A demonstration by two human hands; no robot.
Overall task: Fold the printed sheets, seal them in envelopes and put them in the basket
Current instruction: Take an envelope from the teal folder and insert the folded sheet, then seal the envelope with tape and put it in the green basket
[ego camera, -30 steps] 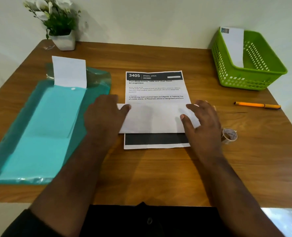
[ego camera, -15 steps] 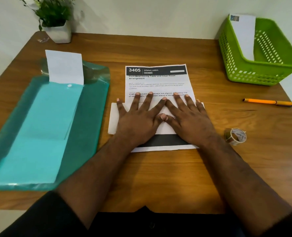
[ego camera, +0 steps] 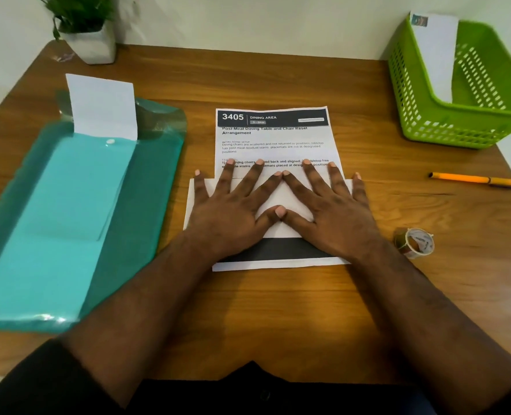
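A printed sheet (ego camera: 273,136) headed "3405 DINING AREA" lies flat in the middle of the wooden table. A white envelope (ego camera: 281,199) lies crosswise on its lower half. My left hand (ego camera: 230,211) and my right hand (ego camera: 329,214) press flat on the envelope, fingers spread, thumbs and forefingers touching. A green basket (ego camera: 422,115) stands at the back right with one white stamped envelope (ego camera: 437,52) leaning inside it.
A teal plastic folder (ego camera: 146,187) lies on the left with pale sheets inside and a white envelope (ego camera: 103,107) sticking out at its top. A roll of tape (ego camera: 416,242) and an orange pen (ego camera: 476,179) lie to the right. A potted plant (ego camera: 88,34) stands at the back left.
A second ago my hands held the envelope's ends on the sheet. They have moved together and flattened on its middle, and the camera has come closer.
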